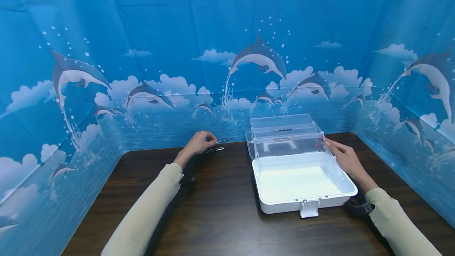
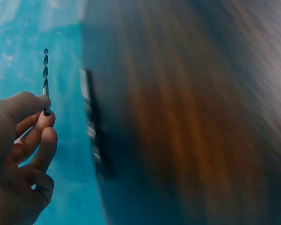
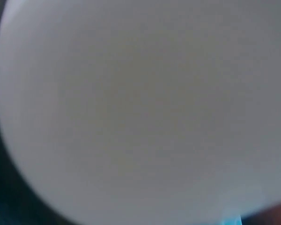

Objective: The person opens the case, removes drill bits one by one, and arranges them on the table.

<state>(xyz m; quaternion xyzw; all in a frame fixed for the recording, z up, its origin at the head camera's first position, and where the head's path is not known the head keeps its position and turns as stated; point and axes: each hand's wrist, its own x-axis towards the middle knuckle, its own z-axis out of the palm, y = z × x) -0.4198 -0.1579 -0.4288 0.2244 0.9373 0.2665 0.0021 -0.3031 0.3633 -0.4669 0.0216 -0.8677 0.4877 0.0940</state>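
Observation:
My left hand (image 1: 200,142) pinches a small twist drill bit (image 2: 46,70) by its shank between thumb and fingertip, above the table's back edge. More drill bits (image 1: 214,150) lie on the table just under that hand; they are blurred in the left wrist view. To the right stands a white storage box (image 1: 284,208) with its lid back and a clear plastic tray (image 1: 289,134) raised over its rear half. One dark drill bit (image 1: 281,130) lies in this tray. My right hand (image 1: 344,157) holds the tray's right end by the fingertips, which are partly hidden.
A white latch (image 1: 309,209) hangs at the box's front. The dark wooden table (image 1: 220,216) ends at a blue dolphin-print curtain (image 1: 170,66) behind and on both sides. A pale blurred surface fills most of the right wrist view.

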